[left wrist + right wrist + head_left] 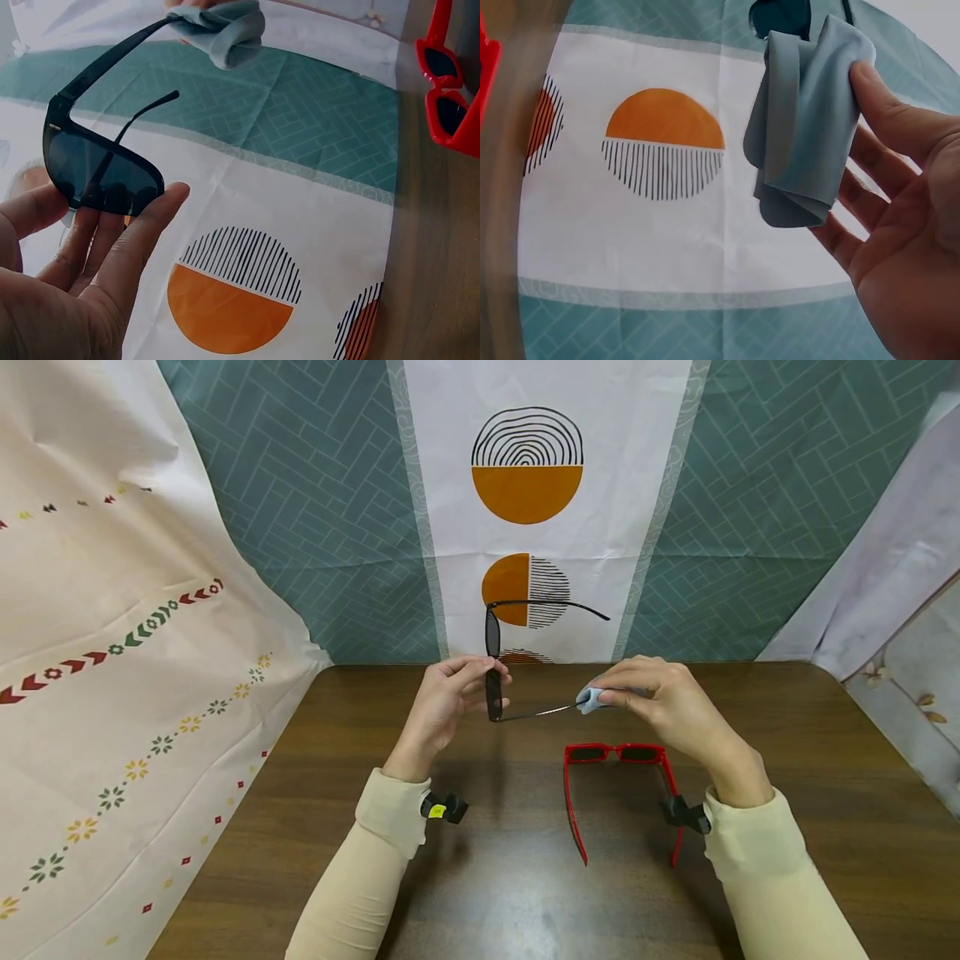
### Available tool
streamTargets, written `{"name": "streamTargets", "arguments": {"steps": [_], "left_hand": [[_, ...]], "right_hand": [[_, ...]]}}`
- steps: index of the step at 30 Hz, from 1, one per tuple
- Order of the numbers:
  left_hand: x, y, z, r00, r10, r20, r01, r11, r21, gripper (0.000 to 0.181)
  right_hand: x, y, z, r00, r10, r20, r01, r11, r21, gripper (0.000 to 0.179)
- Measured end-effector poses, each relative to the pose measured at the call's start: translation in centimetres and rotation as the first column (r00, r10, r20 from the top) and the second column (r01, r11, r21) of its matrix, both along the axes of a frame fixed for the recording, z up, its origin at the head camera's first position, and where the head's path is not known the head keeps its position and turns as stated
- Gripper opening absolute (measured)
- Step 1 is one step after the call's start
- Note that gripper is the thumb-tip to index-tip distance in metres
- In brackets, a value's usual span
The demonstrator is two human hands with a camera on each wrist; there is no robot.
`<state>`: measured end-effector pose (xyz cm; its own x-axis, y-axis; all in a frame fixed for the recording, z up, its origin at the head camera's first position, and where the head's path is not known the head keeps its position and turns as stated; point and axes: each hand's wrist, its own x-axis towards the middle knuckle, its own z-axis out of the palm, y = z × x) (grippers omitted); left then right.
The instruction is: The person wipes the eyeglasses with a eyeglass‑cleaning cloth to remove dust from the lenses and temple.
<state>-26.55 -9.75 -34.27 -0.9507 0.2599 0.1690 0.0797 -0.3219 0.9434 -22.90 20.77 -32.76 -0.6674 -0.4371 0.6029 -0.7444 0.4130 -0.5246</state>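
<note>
A pair of black sunglasses (492, 635) is held up over the table by my left hand (457, 693), which grips the front frame near the bridge. Both temples are unfolded and point right. In the left wrist view a dark lens (101, 169) sits just above my left fingers. My right hand (660, 693) pinches a folded light-blue cloth (810, 127) around the tip of the nearer temple (543, 712); the cloth hides that tip. Below my right hand, red sunglasses (615, 748) lie on the table with their temples spread toward me.
The brown wooden table (517, 877) ends at a hanging backdrop (360, 527) with green and white panels. A patterned cream cloth (150, 693) hangs along the left side, and a pale curtain (840, 585) on the right. Each wrist carries a small black camera (453, 810).
</note>
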Motion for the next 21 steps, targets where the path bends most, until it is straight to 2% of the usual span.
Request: {"name": "streamTargets", "arguments": {"steps": [6,14,18,21], "left_hand": [[0.2,0.4,-0.1,1.000,0.003,-0.001,-0.003,1.000,-0.025,0.013],[0.5,1.1,-0.4,1.000,0.024,-0.020,-0.025,0.998,-0.057,0.011],[0.6,1.5,-0.5,0.999,0.024,-0.025,-0.025,0.999,-0.039,0.011],[0.6,1.7,-0.5,0.999,0.035,-0.035,-0.037,0.998,-0.043,0.012]], "right_hand": [[0.8,-1.6,0.3,0.990,-0.001,-0.139,0.014,0.996,0.087,0.028],[2.2,-4.8,0.0,0.978,0.005,-0.211,0.046,0.970,0.237,0.032],[2.5,-6.1,-0.5,0.961,0.004,-0.276,0.076,0.958,0.278,0.033],[2.6,-7.0,-0.8,0.947,-0.004,-0.320,0.101,0.953,0.287,0.028]]}}
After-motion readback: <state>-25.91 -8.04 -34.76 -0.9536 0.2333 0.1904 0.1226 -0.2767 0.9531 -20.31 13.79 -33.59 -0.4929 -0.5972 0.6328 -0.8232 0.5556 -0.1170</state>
